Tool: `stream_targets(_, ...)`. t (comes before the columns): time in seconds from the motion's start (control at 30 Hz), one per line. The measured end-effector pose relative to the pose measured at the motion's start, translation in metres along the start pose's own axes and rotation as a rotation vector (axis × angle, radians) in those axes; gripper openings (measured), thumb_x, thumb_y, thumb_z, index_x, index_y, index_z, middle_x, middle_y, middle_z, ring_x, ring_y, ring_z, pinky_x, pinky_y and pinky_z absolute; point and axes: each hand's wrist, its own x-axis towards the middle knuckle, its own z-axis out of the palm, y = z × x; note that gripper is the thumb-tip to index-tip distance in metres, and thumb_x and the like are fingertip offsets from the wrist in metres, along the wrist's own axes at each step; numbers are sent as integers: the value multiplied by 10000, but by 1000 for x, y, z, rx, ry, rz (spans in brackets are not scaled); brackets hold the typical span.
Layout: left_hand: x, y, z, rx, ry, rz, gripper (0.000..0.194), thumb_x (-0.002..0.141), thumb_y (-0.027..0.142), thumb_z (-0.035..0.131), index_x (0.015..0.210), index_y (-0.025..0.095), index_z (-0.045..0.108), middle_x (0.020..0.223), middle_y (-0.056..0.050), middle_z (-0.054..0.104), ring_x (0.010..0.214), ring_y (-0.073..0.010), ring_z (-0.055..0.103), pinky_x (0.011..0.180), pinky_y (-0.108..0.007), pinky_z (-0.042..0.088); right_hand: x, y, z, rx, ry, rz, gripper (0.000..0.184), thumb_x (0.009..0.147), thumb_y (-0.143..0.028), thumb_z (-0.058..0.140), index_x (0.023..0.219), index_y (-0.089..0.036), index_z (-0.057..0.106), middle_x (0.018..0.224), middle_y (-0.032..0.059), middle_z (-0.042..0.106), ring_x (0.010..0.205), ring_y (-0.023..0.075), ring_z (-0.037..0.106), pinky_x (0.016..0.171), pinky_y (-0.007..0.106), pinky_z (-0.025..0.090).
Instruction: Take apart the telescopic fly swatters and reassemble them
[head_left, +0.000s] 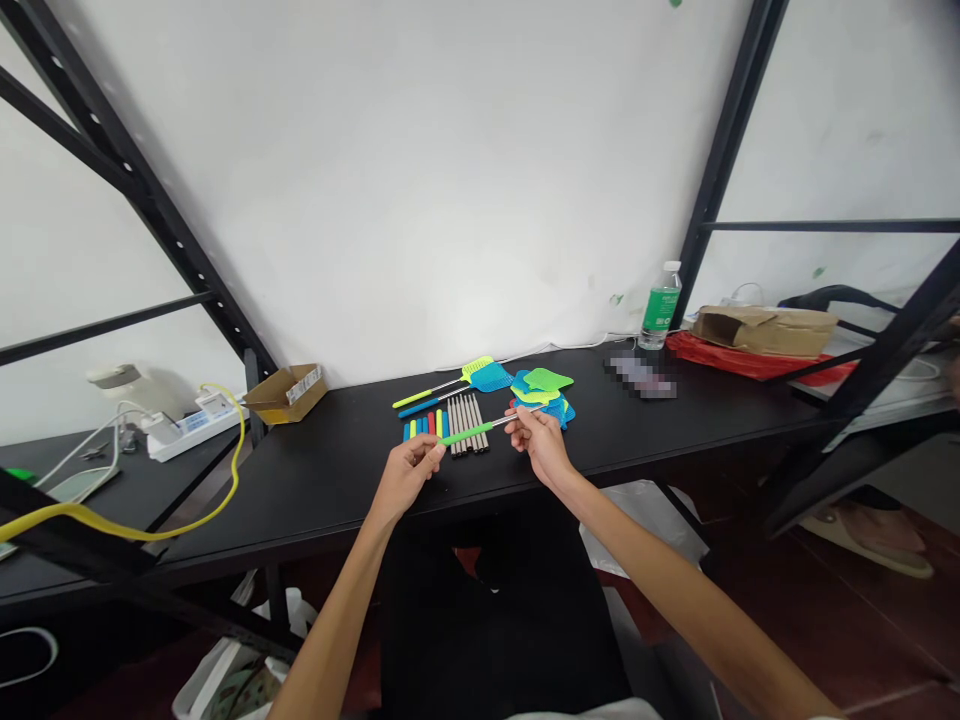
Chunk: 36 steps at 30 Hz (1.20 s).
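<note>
My left hand is closed round the outer end of a bright green handle. From that handle a thin metal rod runs up to the right. The fingers of my right hand pinch the rod near its far end; they hide what lies at its tip. Just behind my right hand is a pile of blue, green and yellow fly swatter heads. Loose metal rods lie side by side under the green handle. Several coloured handles lie in a row behind my left hand.
Two whole fly swatters, yellow and blue, lie at the back of the black table. An open cardboard box, a power strip and a yellow cable are leftward. A water bottle and red bag stand right.
</note>
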Motion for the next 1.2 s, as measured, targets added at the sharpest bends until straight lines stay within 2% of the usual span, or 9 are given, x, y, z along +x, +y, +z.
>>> stream_targets(0.23, 1, 2, 1, -5, -12, 9, 338, 916, 501, 575, 916, 176, 668, 630, 11, 545, 587, -126, 492, 562, -234, 390, -1, -1, 2, 0, 2, 2, 387, 733, -529, 770, 826, -156, 727, 653, 40, 669, 474, 107, 525, 427, 233, 336)
stream_targets(0.43, 1, 6, 3, -3, -26, -32, 504, 955, 562, 456, 728, 154, 646, 620, -28, 580, 580, -136, 500, 577, -251, 399, -1, -1, 3, -6, -18, 3, 392, 746, -540, 750, 828, -158, 728, 663, 43, 673, 487, 110, 537, 428, 232, 335)
stream_targets(0.57, 0, 6, 3, 15, -26, -25, 493, 933, 569, 497, 726, 153, 662, 618, -25, 584, 574, -133, 499, 576, -245, 395, -1, 0, 3, -30, -22, -4, 385, 754, -540, 739, 825, -162, 727, 671, 46, 676, 489, 111, 537, 425, 236, 332)
stream_targets(0.83, -1, 7, 0, 89, -67, 20, 413, 916, 519, 551, 840, 159, 737, 664, -23, 598, 594, -135, 509, 571, -238, 402, 0, 1, 0, -60, -41, -19, 392, 771, -547, 733, 833, -161, 732, 669, 48, 676, 495, 109, 528, 430, 235, 343)
stream_targets(1.03, -2, 9, -1, 162, -71, 43, 370, 883, 493, 603, 809, 163, 753, 647, -19, 604, 581, -139, 494, 561, -241, 373, -1, 1, 0, -78, -38, -20, 393, 774, -543, 731, 816, -153, 733, 664, 49, 678, 491, 102, 524, 432, 229, 339)
stream_targets(1.2, -3, 7, -1, 194, -57, -8, 380, 823, 500, 668, 651, 170, 739, 596, -27, 633, 599, -169, 526, 599, -261, 380, -1, 0, -2, -88, -69, -2, 404, 771, -552, 732, 825, -152, 731, 664, 48, 680, 489, 103, 532, 433, 226, 340)
